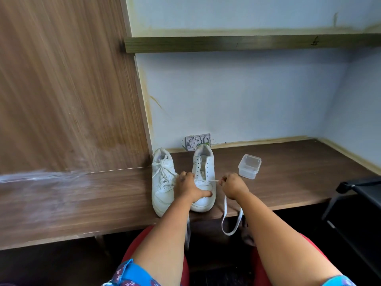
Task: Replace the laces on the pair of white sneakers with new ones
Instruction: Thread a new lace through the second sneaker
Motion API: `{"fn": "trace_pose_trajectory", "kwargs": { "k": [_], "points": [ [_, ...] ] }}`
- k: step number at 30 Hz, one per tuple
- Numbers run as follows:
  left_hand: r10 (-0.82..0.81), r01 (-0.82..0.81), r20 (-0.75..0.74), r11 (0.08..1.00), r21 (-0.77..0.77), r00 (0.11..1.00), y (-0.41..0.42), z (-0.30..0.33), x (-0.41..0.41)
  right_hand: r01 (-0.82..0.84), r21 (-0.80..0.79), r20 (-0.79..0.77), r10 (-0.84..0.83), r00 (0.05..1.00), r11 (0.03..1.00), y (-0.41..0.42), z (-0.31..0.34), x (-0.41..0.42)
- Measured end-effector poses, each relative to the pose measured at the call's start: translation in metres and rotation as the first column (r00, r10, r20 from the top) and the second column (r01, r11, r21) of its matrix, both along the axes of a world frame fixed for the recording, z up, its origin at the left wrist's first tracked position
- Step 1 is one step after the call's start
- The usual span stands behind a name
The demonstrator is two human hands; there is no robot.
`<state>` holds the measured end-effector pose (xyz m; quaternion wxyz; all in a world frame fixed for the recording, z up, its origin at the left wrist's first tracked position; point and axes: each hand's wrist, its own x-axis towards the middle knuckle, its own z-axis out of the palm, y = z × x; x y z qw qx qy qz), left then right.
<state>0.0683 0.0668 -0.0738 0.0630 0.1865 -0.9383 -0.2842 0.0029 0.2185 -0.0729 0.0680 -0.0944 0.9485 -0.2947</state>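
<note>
- Head view, centre of the frame: we see two white sneakers side by side on a brown wooden desk, toes toward us. The left sneaker is fully laced; the right sneaker shows bare eyelets up most of its throat.
- Just below centre, our left hand lies over the toe of the right sneaker, thumb stretched across the toe cap and fingers curled round its left side near the lowest eyelets, holding the shoe in place.
- To the right of that shoe, our right hand is clenched around a white lace. A short run of it is drawn taut from the lowest eyelets to the fingers, and the rest hangs off the desk edge in a loop toward the lower middle of the frame. Another strand drops beside the left forearm.
- Our judgement: the lace is flat, soft and light, so it will go slack and twist unless kept under gentle tension. The best hold is a pinch close to the stiff tip for feeding eyelets. The sneaker is light enough to slide on the smooth desk, so bracing the toe makes sense.
- Right of centre sits a small clear plastic container, well apart from the shoes. A grey wall fitting sits behind the right sneaker's heel, and a black chair part shows at the right edge.
</note>
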Motion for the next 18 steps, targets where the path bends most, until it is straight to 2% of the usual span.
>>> {"fn": "trace_pose_trajectory", "kwargs": {
  "k": [9, 14, 16, 18],
  "points": [
    [0.007, -0.007, 0.050, 1.000, -0.007, 0.999, 0.002, 0.003, 0.000, 0.025, 0.015, 0.034, -0.026, 0.999, 1.000, 0.016, 0.002, 0.005],
    [0.041, -0.037, 0.230, 0.999, -0.019, 0.972, 0.003, 0.028, -0.002, 0.038, -0.152, -0.002, -0.039, 0.999, 0.988, 0.004, 0.022, 0.011],
    [0.047, -0.059, 0.213, 0.997, 0.052, 0.976, 0.001, 0.051, -0.005, 0.024, -0.184, -0.013, -0.027, 1.000, 0.983, 0.004, 0.042, 0.016],
    [-0.003, -0.016, 0.161, 0.993, 0.120, 0.987, -0.001, 0.084, -0.004, 0.002, -0.230, -0.066, -0.018, 0.998, 0.973, 0.006, 0.068, 0.020]
  ]
}}
